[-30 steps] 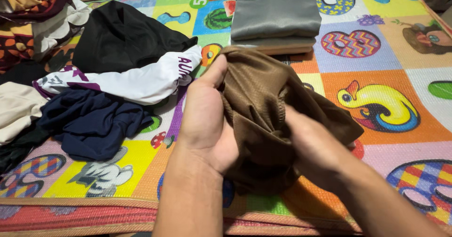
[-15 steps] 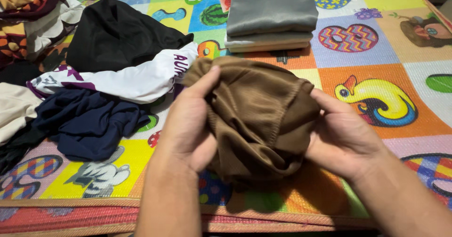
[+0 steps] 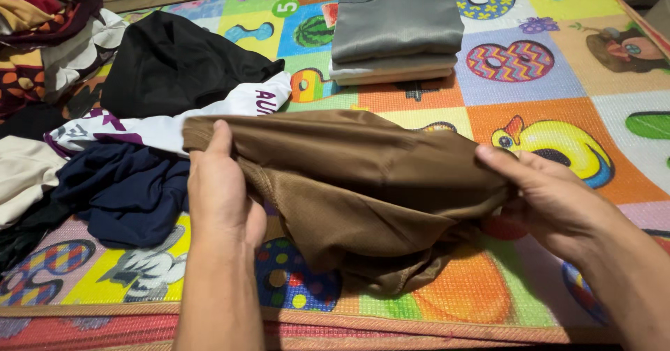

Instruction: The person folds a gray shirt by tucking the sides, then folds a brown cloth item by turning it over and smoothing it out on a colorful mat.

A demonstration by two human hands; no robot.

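Both hands are now holding the brown garment (image 3: 356,183) spread wide, where half a second ago it was bunched into a rounded bundle between the palms. The left hand (image 3: 220,194) is pinching the cloth's edge at 9 o'clock, thumb on top and fingers curled shut underneath; the right hand (image 3: 551,190) is gripping the opposite edge at 3 o'clock, thumb and fingers closed on the fabric. The top hem is being pulled into a nearly straight line between the two grips, while the lower part is hanging slack and touching the colourful play mat (image 3: 558,79) at 6 o'clock. This change suggests the garment is being opened and straightened rather than kept balled up. At 12 o'clock a stack of folded grey clothes (image 3: 394,30) is resting on the mat, well apart from the hands. At 10 o'clock a loose heap is lying: a black garment (image 3: 174,65), a white shirt (image 3: 167,124) and a navy garment (image 3: 125,190), the last just beside the left hand.
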